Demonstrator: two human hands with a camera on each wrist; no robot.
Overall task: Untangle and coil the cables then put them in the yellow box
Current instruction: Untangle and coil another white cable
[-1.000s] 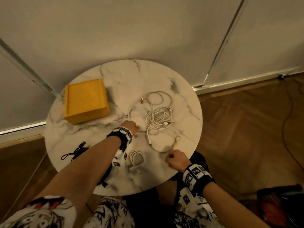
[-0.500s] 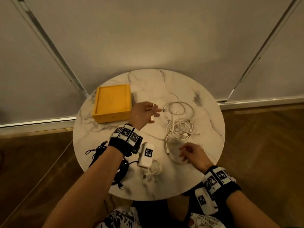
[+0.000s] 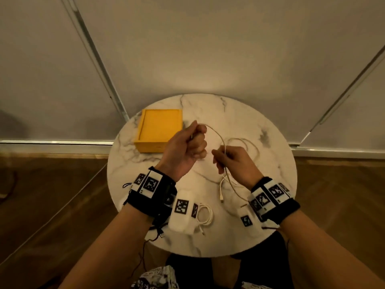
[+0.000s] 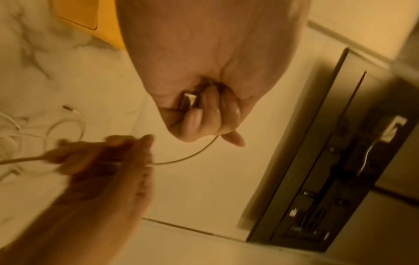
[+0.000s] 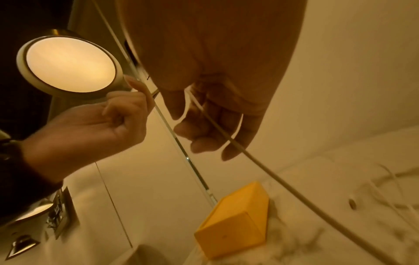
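The yellow box (image 3: 159,130) stands open at the back left of the round marble table (image 3: 270,163). My left hand (image 3: 195,140) is lifted in front of it, curled in a fist round the plug end (image 4: 189,100) of a white cable (image 3: 218,136). That cable arcs over to my right hand (image 3: 220,161), which pinches it a short way along. Below the right hand the cable drops to a loose white tangle (image 3: 248,142) on the table. The right wrist view shows the cable (image 5: 249,156) running past my curled fingers (image 5: 215,125) and the box (image 5: 233,227) beyond.
A small coiled white cable (image 3: 205,215) lies near the front edge. A black cable (image 3: 127,185) sits at the left edge, mostly hidden under my left wrist. A wall runs behind the table; wooden floor surrounds it. A round lamp (image 5: 68,64) glows overhead.
Both hands have risen off the table. The left closed round the white cable's plug end and lifted it, and the right came up from the front edge to pinch the same cable.
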